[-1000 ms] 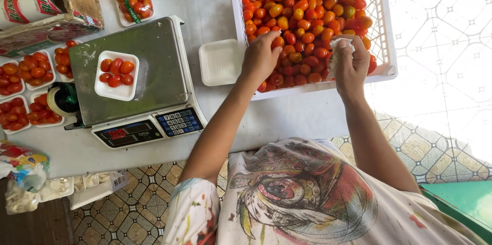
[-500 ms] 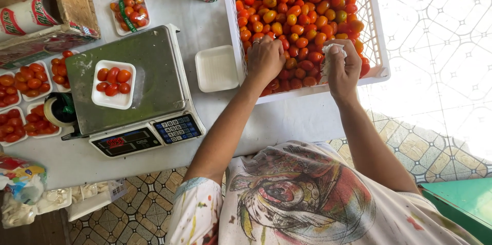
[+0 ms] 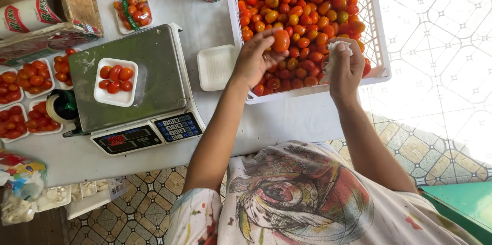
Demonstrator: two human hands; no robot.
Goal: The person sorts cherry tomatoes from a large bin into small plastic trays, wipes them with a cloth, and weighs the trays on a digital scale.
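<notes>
My left hand (image 3: 256, 58) holds one orange-red tomato (image 3: 280, 40) between its fingertips, just above the near left part of the white crate (image 3: 376, 50). The crate is heaped with red, orange and greenish cherry tomatoes (image 3: 302, 4). Over the crate's near right corner, my right hand (image 3: 346, 66) is closed on a crumpled white cloth (image 3: 334, 53). To the left, a metal weighing scale (image 3: 128, 83) carries a white foam tray with several tomatoes (image 3: 115, 81).
An empty white foam tray (image 3: 215, 67) lies between the scale and the crate. Filled trays of tomatoes (image 3: 23, 101) line the table's left side, one wrapped tray (image 3: 133, 12) lies farther back. A wooden box with film rolls (image 3: 46, 9) stands at the far left. Tape roll (image 3: 59, 107) beside the scale.
My left hand has lifted out of the heap with one tomato in its fingers. My right hand has stayed at the crate's near corner with the cloth.
</notes>
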